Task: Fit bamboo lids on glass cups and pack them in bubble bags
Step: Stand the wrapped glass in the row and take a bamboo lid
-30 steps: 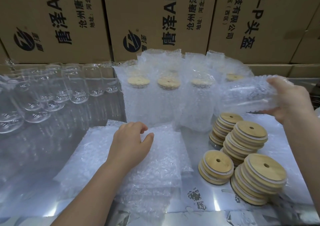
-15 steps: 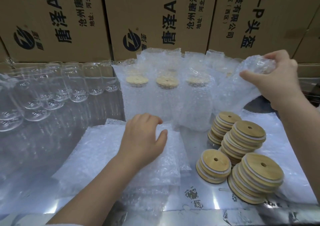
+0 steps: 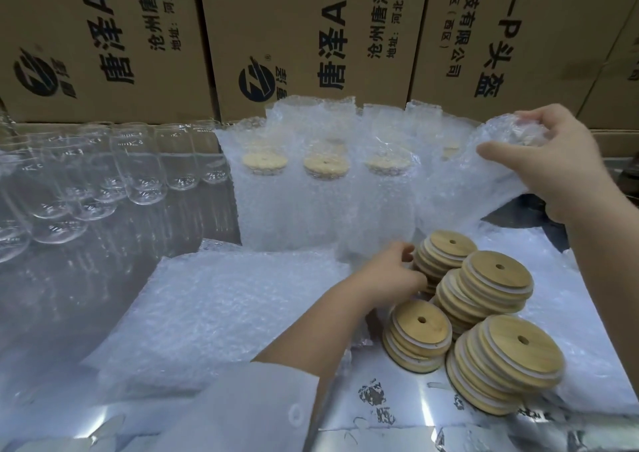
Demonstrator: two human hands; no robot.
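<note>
Right hand (image 3: pixel 560 168): fingers curled, pinching crumpled mouth of bubble bag (image 3: pixel 477 182), 2 o'clock; bag cloudy, dimpled, tilted. Left hand (image 3: pixel 387 275): fingers curled against bamboo lids (image 3: pixel 491 278), 4 o'clock, grip unclear; lids round, pale, holed, white-ringed, stacked. Glass cups (image 3: pixel 145 171): clear, bare, 10 o'clock.

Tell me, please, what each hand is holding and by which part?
The right hand grips a bubble-bagged cup by its upper end. The left hand curls at the edge of the rear lid stack; a grip cannot be told.
</note>
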